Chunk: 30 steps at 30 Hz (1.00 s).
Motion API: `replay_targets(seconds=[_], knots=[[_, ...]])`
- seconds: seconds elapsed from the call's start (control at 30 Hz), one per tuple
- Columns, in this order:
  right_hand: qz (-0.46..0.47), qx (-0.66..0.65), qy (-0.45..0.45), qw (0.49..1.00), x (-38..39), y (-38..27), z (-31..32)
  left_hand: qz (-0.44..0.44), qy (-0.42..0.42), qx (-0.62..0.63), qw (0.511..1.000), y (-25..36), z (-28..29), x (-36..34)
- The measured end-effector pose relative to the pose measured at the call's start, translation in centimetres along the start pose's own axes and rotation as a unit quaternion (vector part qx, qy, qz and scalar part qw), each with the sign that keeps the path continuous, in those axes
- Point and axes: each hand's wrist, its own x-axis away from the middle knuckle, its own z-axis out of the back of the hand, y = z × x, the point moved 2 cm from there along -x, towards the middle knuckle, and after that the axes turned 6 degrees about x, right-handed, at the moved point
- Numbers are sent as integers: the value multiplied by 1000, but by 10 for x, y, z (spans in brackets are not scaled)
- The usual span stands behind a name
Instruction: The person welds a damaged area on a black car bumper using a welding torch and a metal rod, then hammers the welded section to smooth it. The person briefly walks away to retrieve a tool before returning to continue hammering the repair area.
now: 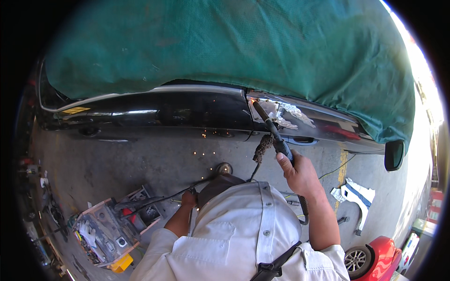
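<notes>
My right hand (300, 173) is closed round the grip of a welding torch (275, 133). The torch's tip touches or nearly touches a patch of bare, silvery metal (293, 114) on the side of a black car (187, 110). A small orange glow shows at the tip, and several sparks fly left and down from there. A clump of dark, crusty material (263, 149) hangs beside the torch. Low at my left side, my left hand (189, 200) is closed by my thigh; what it holds is too dark to make out.
A green cover (225, 47) drapes over the car's upper part. A tool cart (110, 234) stands at lower left, with a dark cable (173, 193) nearby. On the floor at right lies a white fender-like panel (358, 196). A red car part with wheel (382, 253) sits at lower right.
</notes>
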Motion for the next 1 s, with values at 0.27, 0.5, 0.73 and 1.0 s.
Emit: replay_targets(seconds=[0.27, 0.5, 0.73, 1.0], knots=[[7, 27, 1, 1000, -6, -2, -1, 10, -5, 1, 1000, 4, 0, 6], [37, 38, 19, 998, -12, 1, -5, -4, 3, 12, 1000, 2, -2, 7], [36, 28, 21, 999, -12, 3, -7, -28, 16, 0, 999, -5, -6, 3], [21, 8, 15, 1000, -9, 1, -6, -5, 3, -19, 1000, 1, -1, 3]])
